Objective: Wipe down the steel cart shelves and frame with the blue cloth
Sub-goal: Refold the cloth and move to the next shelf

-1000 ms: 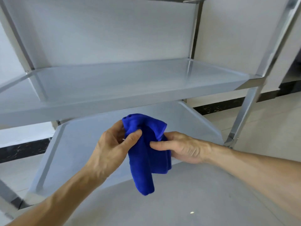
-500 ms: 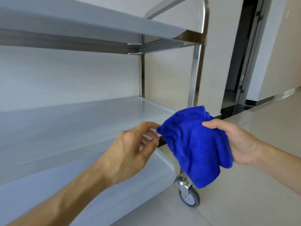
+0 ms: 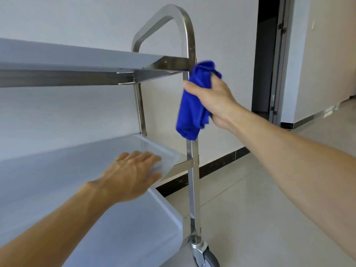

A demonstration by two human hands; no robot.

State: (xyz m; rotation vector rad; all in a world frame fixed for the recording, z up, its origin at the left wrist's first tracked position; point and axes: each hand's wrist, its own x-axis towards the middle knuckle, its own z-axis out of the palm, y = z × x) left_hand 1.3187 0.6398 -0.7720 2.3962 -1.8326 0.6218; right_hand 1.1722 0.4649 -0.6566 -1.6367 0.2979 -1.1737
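I see my right hand (image 3: 213, 97) gripping the blue cloth (image 3: 194, 105), thumb and fingers curled round its bunched middle. The cloth is pressed against the cart's near upright post (image 3: 193, 182), just below where the top shelf (image 3: 77, 60) joins that post; its loose end hangs down along the post, above the middle shelf (image 3: 67, 170). My left hand (image 3: 133, 176) lies flat, palm down with fingers straight, on the middle shelf close to the corner where that shelf meets the post; it holds nothing. The looped handle (image 3: 173, 22) rises above the post's top. The bottom shelf (image 3: 125, 234) shows below my left forearm, and at the foot of the post sits a caster wheel (image 3: 205, 255) on the tiled floor (image 3: 269, 218). Beyond the post, to its right, is a dark doorway (image 3: 267, 54) in the white wall (image 3: 221, 26).
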